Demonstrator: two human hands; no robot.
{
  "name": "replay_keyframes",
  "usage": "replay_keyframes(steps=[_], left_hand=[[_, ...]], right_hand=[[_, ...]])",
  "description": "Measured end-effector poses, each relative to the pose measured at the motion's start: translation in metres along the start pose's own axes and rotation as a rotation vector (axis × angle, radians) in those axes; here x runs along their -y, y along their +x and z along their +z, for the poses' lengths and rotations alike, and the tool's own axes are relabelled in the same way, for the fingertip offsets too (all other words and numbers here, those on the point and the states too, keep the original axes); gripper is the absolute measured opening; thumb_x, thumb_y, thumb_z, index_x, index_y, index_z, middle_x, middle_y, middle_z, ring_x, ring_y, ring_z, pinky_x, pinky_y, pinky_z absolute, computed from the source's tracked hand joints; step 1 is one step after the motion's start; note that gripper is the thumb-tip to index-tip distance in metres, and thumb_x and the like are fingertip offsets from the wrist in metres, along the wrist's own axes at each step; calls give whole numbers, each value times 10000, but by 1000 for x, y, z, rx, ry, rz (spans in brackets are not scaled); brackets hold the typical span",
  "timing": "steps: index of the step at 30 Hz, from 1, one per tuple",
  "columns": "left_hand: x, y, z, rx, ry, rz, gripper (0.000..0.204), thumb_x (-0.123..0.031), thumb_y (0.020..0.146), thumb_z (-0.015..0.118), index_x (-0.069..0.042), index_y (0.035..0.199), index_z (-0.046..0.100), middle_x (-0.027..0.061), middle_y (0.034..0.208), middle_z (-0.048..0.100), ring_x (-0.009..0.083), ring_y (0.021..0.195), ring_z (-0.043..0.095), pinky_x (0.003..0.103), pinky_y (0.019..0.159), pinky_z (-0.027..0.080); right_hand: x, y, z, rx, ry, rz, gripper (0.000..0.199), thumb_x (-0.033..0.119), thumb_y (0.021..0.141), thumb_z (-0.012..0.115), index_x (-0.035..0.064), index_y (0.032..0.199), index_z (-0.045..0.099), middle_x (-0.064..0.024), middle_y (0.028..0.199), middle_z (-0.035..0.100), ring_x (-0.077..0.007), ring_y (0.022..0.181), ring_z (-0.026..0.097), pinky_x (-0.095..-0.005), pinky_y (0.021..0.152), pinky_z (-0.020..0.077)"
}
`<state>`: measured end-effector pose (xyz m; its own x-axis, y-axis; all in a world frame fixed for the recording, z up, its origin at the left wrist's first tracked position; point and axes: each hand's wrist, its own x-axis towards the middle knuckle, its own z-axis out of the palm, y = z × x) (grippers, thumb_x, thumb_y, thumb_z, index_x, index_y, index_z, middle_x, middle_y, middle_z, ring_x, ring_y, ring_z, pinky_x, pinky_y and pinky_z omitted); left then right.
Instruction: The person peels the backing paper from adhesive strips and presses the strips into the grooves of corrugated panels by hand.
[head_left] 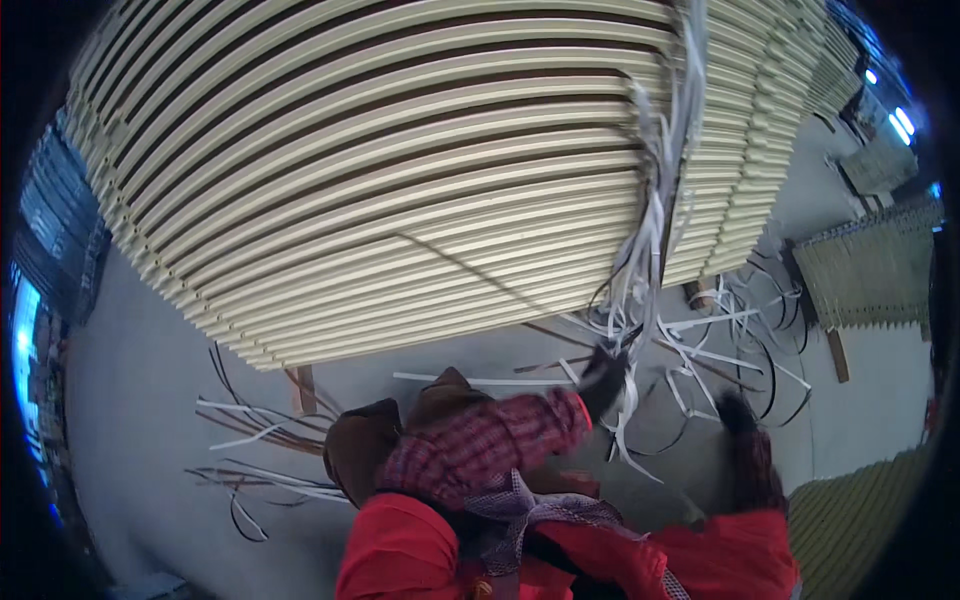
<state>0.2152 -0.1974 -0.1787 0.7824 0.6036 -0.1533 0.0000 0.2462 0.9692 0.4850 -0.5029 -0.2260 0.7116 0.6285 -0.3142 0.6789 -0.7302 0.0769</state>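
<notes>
Gripping flat white straps, left hand beside ridged cream slats.

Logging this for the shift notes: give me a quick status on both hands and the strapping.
Left hand gloved, gripping white strapping bands hanging off the cream slat stack. Right hand gloved, blurred, grip unclear. Cut straps litter the floor.

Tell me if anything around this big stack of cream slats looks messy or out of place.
Yes. Loose white and dark strapping bands hang off the stack of cream slats and lie tangled on the grey floor, more at the left. The left hand, in a dark glove, grips a hanging white band; the right hand is nearby.
</notes>
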Motion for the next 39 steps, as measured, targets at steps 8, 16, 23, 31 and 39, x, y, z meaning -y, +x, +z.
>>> replay_keyframes(steps=[8,16,23,31,39], left_hand=[[36,11,16,2,1222,714,379,-243,881,522,-30,1192,477,125,837,594,286,735,574,435,634,452],[9,3,7,-138,595,370,599,-241,828,614,21,1297,351,223,1149,501,269,894,583,355,765,490],[-2,-3,23,-33,522,254,611,-230,821,616,-4,1310,328,208,1167,498,291,936,558,355,776,482],[-11,13,5,-68,489,248,616,-265,817,634,25,1286,359,219,1114,521,275,957,563,375,775,473],[-119,161,-99,147,2110,981,704,-423,786,537,-67,1354,320,147,1421,286,270,1344,216,527,1095,59]], right_hand=[[364,60,-220,262,379,-1048,734,293,791,669,115,1383,274,-149,1118,588,-271,933,609,-370,769,497],[256,220,-237,-677,393,-804,128,198,852,522,106,909,590,-113,784,629,-291,727,623,-384,600,481],[247,236,-236,-835,233,-423,389,460,843,509,113,684,583,-114,653,596,-312,639,590,-407,574,455],[272,235,-249,-638,218,-239,355,483,863,455,209,973,652,-92,710,634,-273,752,632,-410,680,499],[276,227,-261,-561,327,-219,460,553,791,513,149,953,664,-119,913,646,-285,855,615,-420,707,471]])
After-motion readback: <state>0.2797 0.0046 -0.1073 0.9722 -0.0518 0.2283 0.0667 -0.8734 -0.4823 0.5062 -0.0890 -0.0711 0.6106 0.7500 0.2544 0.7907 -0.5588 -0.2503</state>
